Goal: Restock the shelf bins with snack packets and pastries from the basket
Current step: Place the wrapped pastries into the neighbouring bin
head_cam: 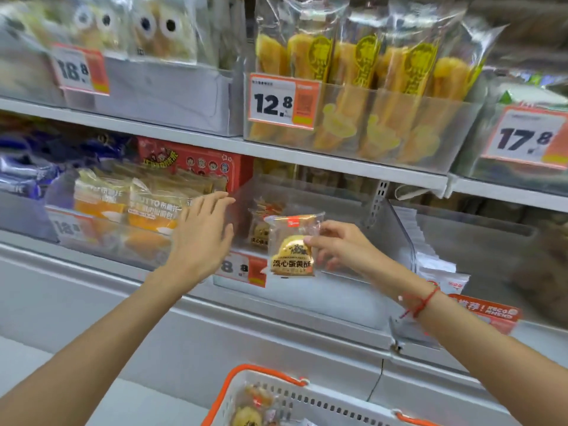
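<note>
Now a pastry packet [292,245] hangs before the clear bin [353,272].
Right hand [341,245] pinches its edge; left hand [201,232], fingers spread, touches the bin's left wall; basket [276,392] sits below.

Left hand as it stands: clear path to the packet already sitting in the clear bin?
Probably yes. The left hand is open at the clear bin wall, whose top looks open. The packet in the bin lies just right, but the right hand holds a pastry packet in front.
</note>
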`<move>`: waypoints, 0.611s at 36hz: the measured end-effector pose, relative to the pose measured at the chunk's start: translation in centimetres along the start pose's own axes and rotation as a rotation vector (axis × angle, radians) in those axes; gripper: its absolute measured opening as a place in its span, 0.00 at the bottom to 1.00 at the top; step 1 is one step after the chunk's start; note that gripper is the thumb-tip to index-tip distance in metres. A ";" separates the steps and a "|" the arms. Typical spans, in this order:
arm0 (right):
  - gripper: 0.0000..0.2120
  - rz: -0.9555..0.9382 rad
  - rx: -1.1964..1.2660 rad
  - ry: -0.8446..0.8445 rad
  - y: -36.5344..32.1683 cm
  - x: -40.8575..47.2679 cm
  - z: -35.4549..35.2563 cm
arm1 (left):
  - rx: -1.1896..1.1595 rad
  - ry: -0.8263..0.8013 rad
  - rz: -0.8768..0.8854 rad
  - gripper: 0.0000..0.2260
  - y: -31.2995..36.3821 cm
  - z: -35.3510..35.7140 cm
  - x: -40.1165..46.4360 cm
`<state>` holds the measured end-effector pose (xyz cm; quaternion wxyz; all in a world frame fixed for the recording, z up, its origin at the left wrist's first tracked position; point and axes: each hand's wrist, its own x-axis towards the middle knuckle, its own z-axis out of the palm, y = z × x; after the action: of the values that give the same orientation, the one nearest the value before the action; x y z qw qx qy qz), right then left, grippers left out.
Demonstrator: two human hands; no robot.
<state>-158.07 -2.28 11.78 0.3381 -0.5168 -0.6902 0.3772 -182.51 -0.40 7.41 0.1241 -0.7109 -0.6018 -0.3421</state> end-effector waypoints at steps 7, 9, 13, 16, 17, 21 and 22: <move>0.15 0.123 -0.028 0.099 0.4 8.2 1.9 | 0.026 -0.099 -0.073 0.26 -1.6 3.3 -0.4; 0.15 0.177 -0.052 0.068 1.2 10.8 2.9 | 0.036 -0.098 -0.062 0.27 -1.9 3.8 -0.7; 0.15 0.257 -0.125 -0.001 3.0 14.6 5.7 | 0.025 -0.064 -0.040 0.28 -2.3 4.1 -0.8; 0.17 0.292 -0.078 0.019 3.8 16.0 7.3 | 0.015 -0.043 -0.037 0.27 -2.3 4.6 -0.9; 0.17 0.298 -0.070 0.030 4.0 16.3 7.6 | 0.017 -0.035 -0.034 0.27 -2.3 4.7 -0.8; 0.16 0.283 -0.148 -0.016 4.9 16.6 8.0 | -0.003 -0.015 -0.040 0.27 -2.4 5.0 -0.8; 0.19 0.277 -0.166 -0.028 5.1 16.7 8.0 | -0.006 -0.012 -0.037 0.28 -2.4 5.0 -0.8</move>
<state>-166.55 13.48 4.74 0.2293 -0.6279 -0.6456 0.3693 -183.08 2.48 2.63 0.1122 -0.7019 -0.6147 -0.3419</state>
